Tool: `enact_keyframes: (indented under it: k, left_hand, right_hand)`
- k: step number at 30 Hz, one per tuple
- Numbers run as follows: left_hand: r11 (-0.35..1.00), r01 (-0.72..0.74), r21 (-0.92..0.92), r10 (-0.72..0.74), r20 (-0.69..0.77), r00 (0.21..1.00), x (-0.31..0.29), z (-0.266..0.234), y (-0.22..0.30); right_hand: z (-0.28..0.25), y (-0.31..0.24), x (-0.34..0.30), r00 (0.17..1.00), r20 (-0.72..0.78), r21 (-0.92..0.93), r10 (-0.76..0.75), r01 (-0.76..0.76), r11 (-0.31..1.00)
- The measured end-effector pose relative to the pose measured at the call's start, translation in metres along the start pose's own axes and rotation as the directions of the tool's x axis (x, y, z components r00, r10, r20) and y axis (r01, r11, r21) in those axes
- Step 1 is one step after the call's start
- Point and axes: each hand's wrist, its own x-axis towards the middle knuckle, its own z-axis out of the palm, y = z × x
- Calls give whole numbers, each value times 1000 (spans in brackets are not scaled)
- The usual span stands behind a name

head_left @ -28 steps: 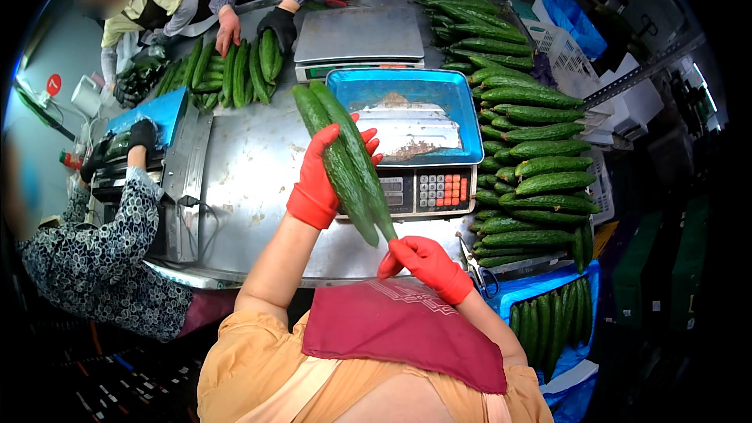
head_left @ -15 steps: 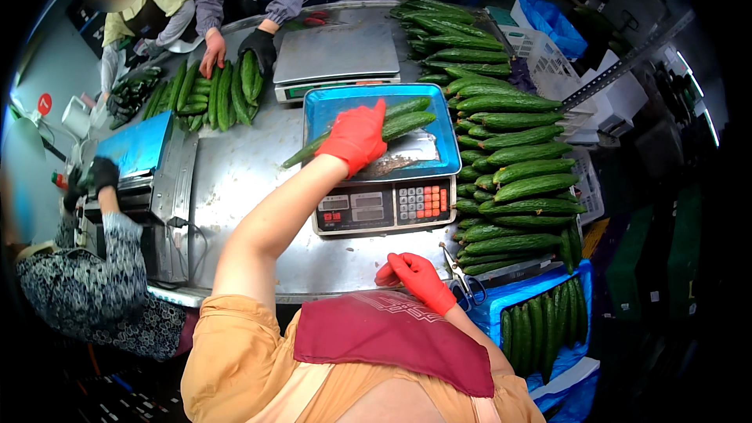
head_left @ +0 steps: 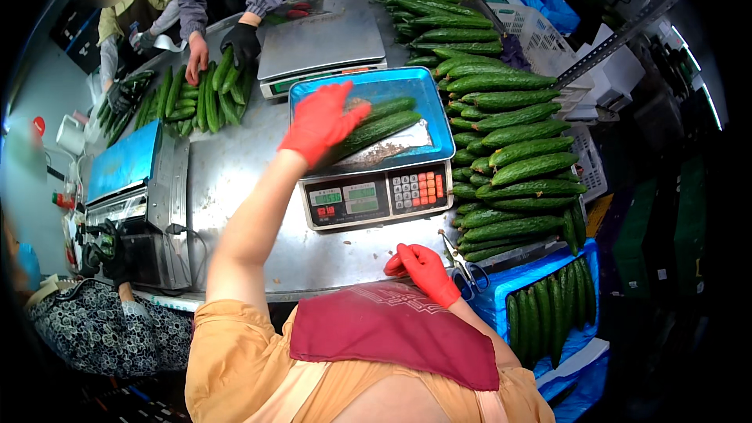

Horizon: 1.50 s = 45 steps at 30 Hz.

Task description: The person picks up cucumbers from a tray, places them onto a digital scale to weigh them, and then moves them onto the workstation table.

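Two green cucumbers (head_left: 382, 131) lie slantwise on the blue-rimmed tray (head_left: 439, 141) of a digital scale (head_left: 368, 197). Over the tray's left part is my left hand (head_left: 323, 124) in a red glove, fingers and thumb apart, covering the near ends of the cucumbers. It is open, and whether it still touches them is hard to tell. My right hand (head_left: 427, 274), also red-gloved, hangs at the table's front edge with its fingers curled together and nothing visible in them. Beside it lie scissors (head_left: 464, 266) with dark blue handles.
Cucumbers are stacked (head_left: 517, 145) along the table's right side; more fill a blue-lined crate (head_left: 548, 309) at lower right. Behind my scale stands another scale (head_left: 321, 45). Co-workers handle cucumbers (head_left: 207, 98) at far left, near a blue-topped machine (head_left: 129, 160).
My left hand has loosened off the cucumbers and drawn left, its fingers spreading. The scale's display now shows lit digits. A co-worker at the left has moved their hands lower.
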Motion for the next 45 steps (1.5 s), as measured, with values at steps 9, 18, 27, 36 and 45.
enact_keyframes:
  k: [9, 18, 27, 36, 45]
  left_hand:
    - [998, -26, -63, 15, -167, 986, -36, -58, -36]
    - [994, -27, -102, 28, 8, 1000, -42, -33, -21]
    - [990, -18, 142, -32, 338, 941, -23, 12, 7]
    - [983, -18, 185, -41, 313, 949, -18, 22, 4]
    - [995, 81, 55, -84, 51, 995, -24, 7, -7]
  right_hand:
    - [-12, 24, 8, 999, -52, -71, 14, -17, 997]
    - [-7, 28, 8, 999, -37, -129, 27, -31, 991]
    - [-6, 32, 3, 998, -59, -106, 18, -24, 994]
    - [-7, 34, 2, 995, -84, -57, 57, -62, 996]
    - [-7, 34, -5, 990, -84, -84, 110, -117, 990]
